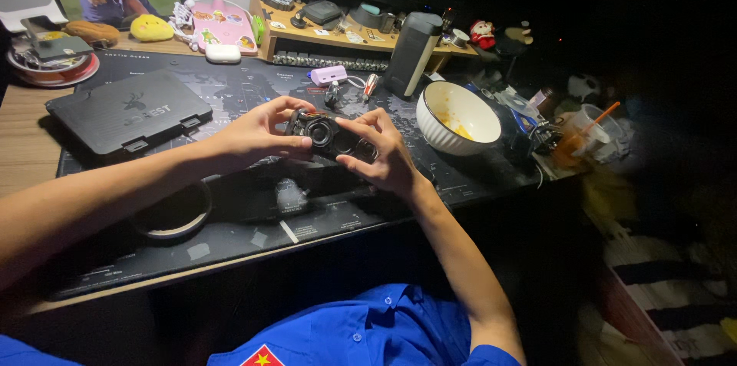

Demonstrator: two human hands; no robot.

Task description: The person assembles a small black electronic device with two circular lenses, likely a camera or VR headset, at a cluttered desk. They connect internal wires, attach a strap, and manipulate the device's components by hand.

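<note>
Both hands (326, 143) gripping black, round-lensed camera (330, 136)

Both hands, left (257, 136) and right (384, 153), meet, fingers curled.

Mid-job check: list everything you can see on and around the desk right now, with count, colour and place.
Game controller: 1, black, desk centre, held by both hands.
Flat case: 1, black, left on mat.
Desk mat: 1, dark, covers desk.
Bowl: 1, white with yellow residue, right of controller.
Cylinder: 1, dark grey, upright behind bowl.
Plastic cup: 1, clear with orange straw, far right.
Tape roll: 1, dark, front left.
Small gadget: 1, lilac, behind controller.
Pencil case: 1, pink, back left.
Plush: 1, yellow, back left.
Left hand: grips controller's left side.
Right hand: grips its right side.
</note>
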